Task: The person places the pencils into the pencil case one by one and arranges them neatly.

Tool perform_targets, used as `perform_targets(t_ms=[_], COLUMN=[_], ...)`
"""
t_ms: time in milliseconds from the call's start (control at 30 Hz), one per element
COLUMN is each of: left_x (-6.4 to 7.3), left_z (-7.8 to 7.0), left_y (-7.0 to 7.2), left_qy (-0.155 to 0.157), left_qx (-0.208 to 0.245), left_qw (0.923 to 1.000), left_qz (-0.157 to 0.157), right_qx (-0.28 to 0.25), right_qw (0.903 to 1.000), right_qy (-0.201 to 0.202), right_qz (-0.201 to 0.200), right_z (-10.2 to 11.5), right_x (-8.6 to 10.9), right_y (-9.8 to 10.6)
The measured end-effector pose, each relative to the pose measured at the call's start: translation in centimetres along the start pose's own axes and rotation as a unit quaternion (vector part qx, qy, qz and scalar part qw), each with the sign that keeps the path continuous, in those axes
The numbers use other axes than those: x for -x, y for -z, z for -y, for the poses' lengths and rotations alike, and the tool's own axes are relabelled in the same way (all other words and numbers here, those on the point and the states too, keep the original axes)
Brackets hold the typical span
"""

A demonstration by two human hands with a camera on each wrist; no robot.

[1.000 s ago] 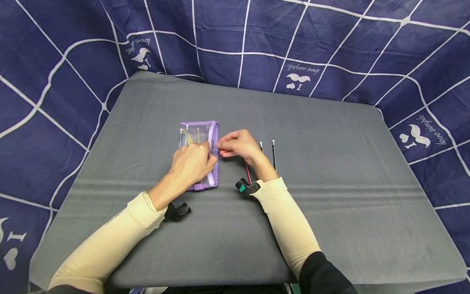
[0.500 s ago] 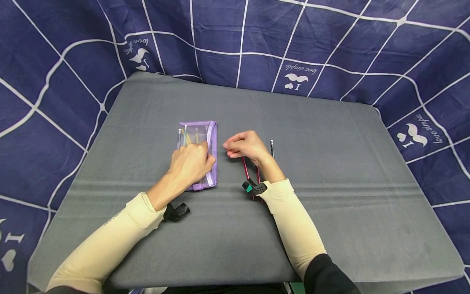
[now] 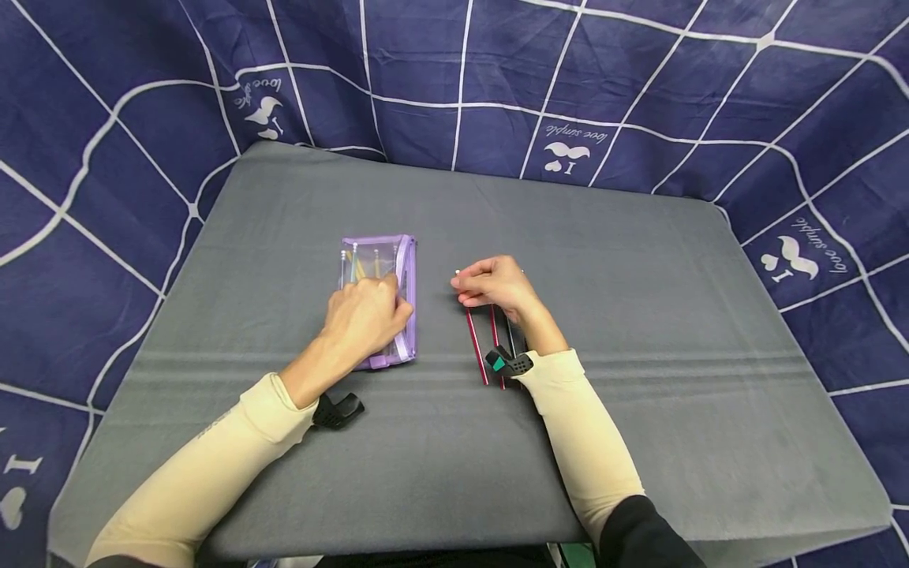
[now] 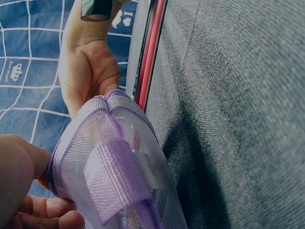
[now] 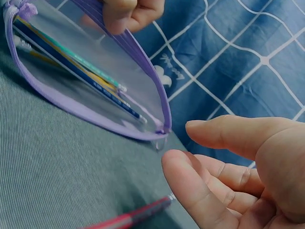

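A see-through pencil pouch with purple trim lies left of centre in the head view. My left hand pinches its upper edge, holding the mouth apart, as the right wrist view shows. Inside are several pencils, one of them dark blue and one teal. To the right, my right hand hovers over loose pencils, its thumb and forefinger apart with nothing between them. A red pencil lies below those fingertips; a second red pencil and a dark pencil run partly under the hand and wrist.
A grey cloth covers the table. Behind it hangs a blue curtain with white grid lines. Black wrist cameras stick out from both cream sleeves, the right one overlapping the pencils in the head view.
My right hand has drawn away from the pouch to the right, until it is over the loose pencils. The left hand keeps its hold on the pouch.
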State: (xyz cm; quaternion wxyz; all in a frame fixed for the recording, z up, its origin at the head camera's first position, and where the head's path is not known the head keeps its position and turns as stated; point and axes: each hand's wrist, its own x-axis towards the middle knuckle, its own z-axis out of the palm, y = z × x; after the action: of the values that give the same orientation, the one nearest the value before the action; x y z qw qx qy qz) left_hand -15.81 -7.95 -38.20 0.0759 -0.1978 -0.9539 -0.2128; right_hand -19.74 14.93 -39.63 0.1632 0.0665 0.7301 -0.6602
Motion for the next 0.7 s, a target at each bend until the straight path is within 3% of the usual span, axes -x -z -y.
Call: perform_targets(t_ms=[700], left_x=[0.0], left_z=[0.0], left_y=[-0.2], left_qy=[0.004], left_qx=[0.002], left_qw=[1.0000], left_qz=[0.007], right_qx=[0.019], right_qw=[0.9994], right_qy=[-0.009], right_qz=[-0.027], right_z=[-1.5], right_x=[1.4], right_y=[5.1])
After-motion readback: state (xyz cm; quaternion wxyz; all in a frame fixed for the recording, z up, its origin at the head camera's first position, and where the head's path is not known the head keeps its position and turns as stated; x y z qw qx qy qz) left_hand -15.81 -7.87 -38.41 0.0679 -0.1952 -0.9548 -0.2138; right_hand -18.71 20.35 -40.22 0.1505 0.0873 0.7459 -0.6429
